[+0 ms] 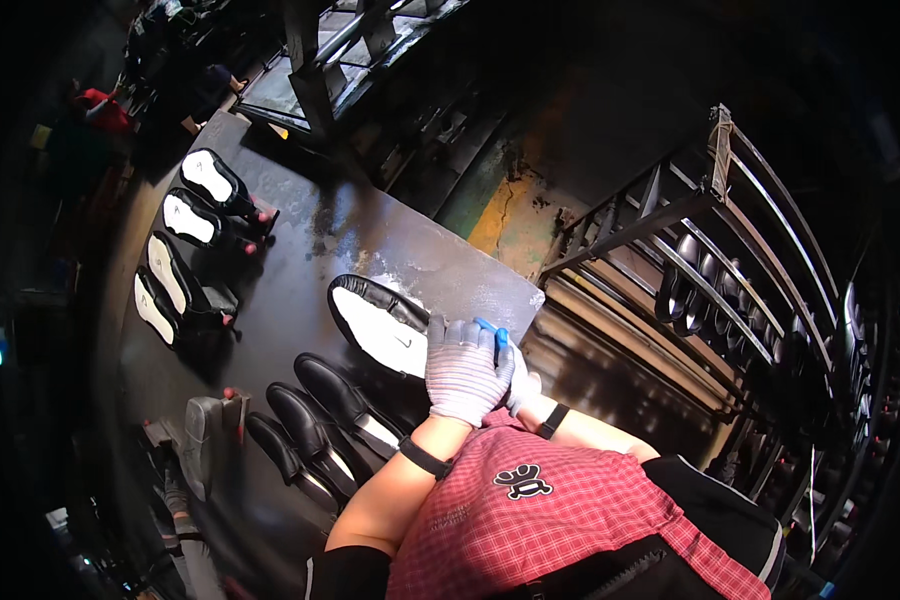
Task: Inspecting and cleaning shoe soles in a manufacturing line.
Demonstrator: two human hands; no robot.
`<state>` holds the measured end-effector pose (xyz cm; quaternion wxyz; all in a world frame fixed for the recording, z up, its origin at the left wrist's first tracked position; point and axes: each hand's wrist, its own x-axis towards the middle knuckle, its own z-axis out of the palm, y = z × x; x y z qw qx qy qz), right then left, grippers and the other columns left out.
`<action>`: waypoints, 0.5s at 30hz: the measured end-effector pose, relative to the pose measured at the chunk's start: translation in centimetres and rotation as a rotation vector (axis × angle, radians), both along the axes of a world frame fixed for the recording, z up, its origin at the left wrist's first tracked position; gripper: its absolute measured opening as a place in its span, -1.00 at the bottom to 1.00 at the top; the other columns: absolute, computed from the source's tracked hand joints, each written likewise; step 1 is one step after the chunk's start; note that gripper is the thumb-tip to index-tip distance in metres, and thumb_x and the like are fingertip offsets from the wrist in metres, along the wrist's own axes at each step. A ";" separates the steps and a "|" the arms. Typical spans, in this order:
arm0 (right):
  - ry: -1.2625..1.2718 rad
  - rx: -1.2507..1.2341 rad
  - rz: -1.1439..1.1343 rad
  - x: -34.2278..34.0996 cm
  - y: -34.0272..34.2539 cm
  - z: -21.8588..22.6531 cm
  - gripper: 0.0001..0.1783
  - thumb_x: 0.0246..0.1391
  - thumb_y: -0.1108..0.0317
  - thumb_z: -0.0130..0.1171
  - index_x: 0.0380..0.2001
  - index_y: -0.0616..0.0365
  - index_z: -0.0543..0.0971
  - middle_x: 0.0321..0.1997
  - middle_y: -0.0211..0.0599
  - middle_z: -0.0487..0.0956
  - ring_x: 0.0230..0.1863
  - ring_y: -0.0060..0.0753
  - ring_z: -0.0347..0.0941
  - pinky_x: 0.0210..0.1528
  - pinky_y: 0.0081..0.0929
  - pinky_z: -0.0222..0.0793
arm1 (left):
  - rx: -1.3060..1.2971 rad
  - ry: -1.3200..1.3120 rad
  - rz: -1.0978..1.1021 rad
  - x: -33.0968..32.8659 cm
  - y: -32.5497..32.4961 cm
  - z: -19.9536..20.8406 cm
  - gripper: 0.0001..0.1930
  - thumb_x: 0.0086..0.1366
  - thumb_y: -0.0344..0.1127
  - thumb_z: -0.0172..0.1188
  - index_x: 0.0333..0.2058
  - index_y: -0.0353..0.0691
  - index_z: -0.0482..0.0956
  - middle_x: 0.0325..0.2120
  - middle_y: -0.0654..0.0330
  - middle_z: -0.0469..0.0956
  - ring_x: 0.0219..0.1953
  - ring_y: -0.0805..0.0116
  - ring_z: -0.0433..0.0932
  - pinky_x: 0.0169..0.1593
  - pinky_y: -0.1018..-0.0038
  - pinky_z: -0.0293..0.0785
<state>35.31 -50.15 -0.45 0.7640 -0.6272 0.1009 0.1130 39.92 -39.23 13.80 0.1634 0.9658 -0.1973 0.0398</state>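
Note:
A black shoe (380, 325) lies sole up on the dark worktable, its white sole showing and its toe pointing to the far left. Over its heel end rests my left hand (465, 375) in a striped white-and-grey glove, fingers together and gripping the shoe. My right hand (520, 385), also gloved, is close behind it and mostly hidden. A small blue object (494, 331) sticks up at its fingers; what kind it is I cannot make out. Several black shoes (315, 420) stand in a row just left of my left forearm.
On the worktable's (370, 225) far left lie several upturned shoes (190, 217) with white soles. A grey shoe-shaped piece (202, 445) stands at the near left, by another person's arm (185, 535). To the right is a metal rack (660, 215) holding black shoes (705, 280).

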 end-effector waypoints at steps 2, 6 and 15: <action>0.357 0.583 -0.133 0.5 -0.3 -2.6 -0.37 0.44 -0.07 -0.33 0.31 0.17 0.29 0.24 -0.20 0.45 0.24 -0.23 0.36 0.37 -0.31 0.19 | -0.053 0.130 -0.056 0.5 0.0 0.8 -0.68 0.14 -0.11 0.19 -0.19 -0.15 0.54 -0.22 0.16 0.55 -0.05 0.14 0.48 0.33 -0.05 0.11; -0.087 -0.027 0.098 -0.4 -2.5 3.7 -0.17 0.28 -0.24 -0.09 0.37 0.18 0.21 0.43 -0.03 0.22 0.43 -0.11 0.15 0.46 -0.21 -0.01 | -0.227 -0.412 0.092 -1.7 7.9 -2.1 -0.49 0.23 -0.09 0.16 0.12 -0.16 0.39 0.18 0.04 0.36 0.23 -0.02 0.30 0.34 -0.06 0.09; -0.792 -1.055 0.661 2.4 1.0 12.2 -0.10 -0.20 0.06 0.47 0.29 -0.28 0.36 0.43 0.14 0.14 0.36 0.36 0.14 0.22 0.09 0.34 | -2.116 -0.656 1.612 -14.0 50.3 -6.3 -0.35 0.27 -0.01 0.20 0.28 -0.10 0.28 0.27 0.08 0.33 0.32 0.14 0.27 0.40 0.19 0.08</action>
